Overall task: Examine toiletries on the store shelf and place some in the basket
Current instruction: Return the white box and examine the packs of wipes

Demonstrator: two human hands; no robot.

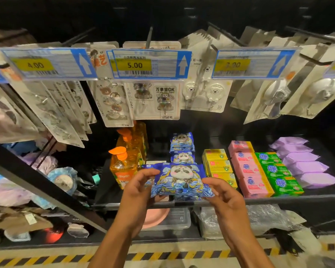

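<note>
1. Partly resolved only: the black metal shelf (278, 198). Its front lip passes just beneath both hands, and its rear is too dark to read.
2. Above the hands hang carded hook packs (157, 99), flat card with clear blisters. Those far left and right are blurred and cut off at the frame edge.
3. Clear plastic price strips (149, 64) cross in front of the cards. "4.00" and "5.00" are readable; the figure on the strip up and right of the right hand is smeared.
4. Right of the right hand stand rectangular cartons in rows: pink boxes (249, 175), green boxes (278, 175), yellow boxes (217, 163). Their small print is illegible.
5. Farther right lie soft matte purple packs (306, 167), pillow-shaped and overlapping.
6. Just behind the left hand are translucent orange pump bottles (124, 165); the rear ones are hidden by the front one.
7. Panda pack (179, 180): glossy crinkled blue film, held between the hands above the shelf lip. Its lower corners are covered by fingers.
8. More panda packs (182, 142) are stacked directly behind it.
9. Left hand (137, 188) pinches the pack's left end, fingers curled.
10. Right hand (224, 196) grips the right end, thumb on top.
</note>
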